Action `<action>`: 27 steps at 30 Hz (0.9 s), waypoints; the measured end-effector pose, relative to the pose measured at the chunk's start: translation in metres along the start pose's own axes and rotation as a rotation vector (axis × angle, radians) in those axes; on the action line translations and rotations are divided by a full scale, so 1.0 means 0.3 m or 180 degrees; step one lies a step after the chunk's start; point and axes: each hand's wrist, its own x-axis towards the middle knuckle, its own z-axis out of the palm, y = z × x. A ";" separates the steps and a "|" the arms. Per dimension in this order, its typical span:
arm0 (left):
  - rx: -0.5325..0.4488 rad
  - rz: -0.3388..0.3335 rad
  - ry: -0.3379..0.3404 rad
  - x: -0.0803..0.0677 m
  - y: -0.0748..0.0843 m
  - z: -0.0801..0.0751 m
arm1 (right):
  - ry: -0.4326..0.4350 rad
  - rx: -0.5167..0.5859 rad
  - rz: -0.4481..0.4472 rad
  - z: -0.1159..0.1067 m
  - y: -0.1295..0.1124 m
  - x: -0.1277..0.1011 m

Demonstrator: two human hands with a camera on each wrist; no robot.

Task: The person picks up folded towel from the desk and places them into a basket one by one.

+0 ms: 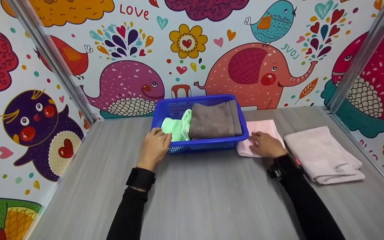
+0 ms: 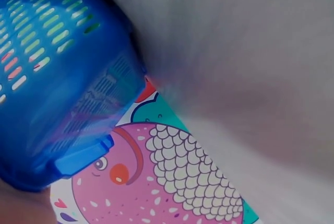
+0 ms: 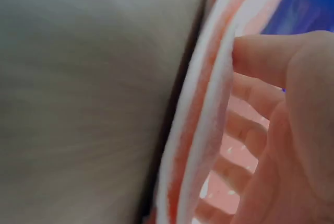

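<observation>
Catalogued from my remote post, centre of the head view: one blue basket point(image 1: 208, 141), upright on the grey table point(image 1: 198, 200), near the patterned wall point(image 1: 185, 78). Contents, two that I can see: a green cloth point(image 1: 172, 129), rumpled, in the left part; a brown towel point(image 1: 210, 121), folded, in the right. Outside, two more: a pink towel point(image 1: 263, 126), folded, just right of the basket, its left edge partly hidden from me; a pale towel point(image 1: 322, 156), folded, farther right, lying apart from both hands. Left hand point(image 1: 155, 146): at the basket's near left corner, fingers curled over the rim, a hold on it by my reading. Right hand point(image 1: 267, 145): over the pink towel, fingers loosely bent and spread, the thumb point(image 3: 261, 54) touching the fold in the right wrist view; no closed grip shows. Progress, as I judge it: two pieces already in, the pink one in hand's reach but not lifted, the pale one untouched; so roughly half stands done, two pieces left.
</observation>
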 end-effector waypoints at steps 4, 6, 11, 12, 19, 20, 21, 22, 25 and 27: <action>0.0020 -0.0001 0.0014 0.004 -0.004 0.001 | 0.0109 -0.0129 -0.0183 0.007 -0.030 -0.091; 0.0012 -0.0016 -0.0003 0.003 -0.004 0.002 | 0.0168 -0.0200 -0.0275 0.009 -0.042 -0.139; -0.0011 -0.0037 -0.0067 0.001 -0.002 0.007 | 0.0338 -0.0388 -0.0458 0.018 -0.060 -0.257; -0.0012 -0.0029 -0.0061 0.001 -0.003 0.008 | 0.0373 -0.0426 -0.0500 0.018 -0.064 -0.277; -0.0026 -0.0003 -0.0039 0.002 -0.003 0.007 | 0.0368 -0.0654 -0.0638 0.005 -0.078 -0.339; -0.0034 -0.0013 -0.0056 0.001 -0.004 0.007 | 0.0333 -0.0668 -0.0645 0.003 -0.081 -0.342; -0.0046 -0.0021 -0.0075 0.001 -0.004 0.007 | 0.0299 -0.0672 -0.0653 0.001 -0.086 -0.345; -0.0053 -0.0030 -0.0096 0.001 -0.004 0.007 | 0.0267 -0.0670 -0.0660 -0.001 -0.092 -0.347; -0.0097 -0.0067 -0.0155 0.002 -0.004 0.006 | 0.0197 -0.0676 -0.0675 -0.001 -0.118 -0.353; -0.0135 -0.0106 -0.0185 0.005 -0.005 0.003 | 0.0176 -0.0680 -0.0697 0.001 -0.141 -0.353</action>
